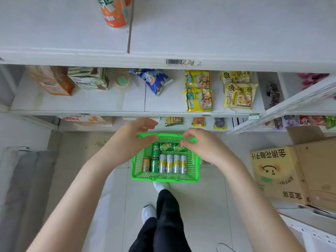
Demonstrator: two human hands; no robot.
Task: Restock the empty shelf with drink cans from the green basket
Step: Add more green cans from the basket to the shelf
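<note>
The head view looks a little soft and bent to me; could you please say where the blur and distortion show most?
Head view: wide-angle bending curves the top shelf edge and stretches the forearms; left hand and right hand are motion-blurred above the green basket; the orange can is soft; lighting is even, without glare.

floor [209, 206]: pale glossy tiles
shelving [109, 104]: white, snack packets on the lower tiers
right: cardboard box [278, 175]
light: bright, even
</note>
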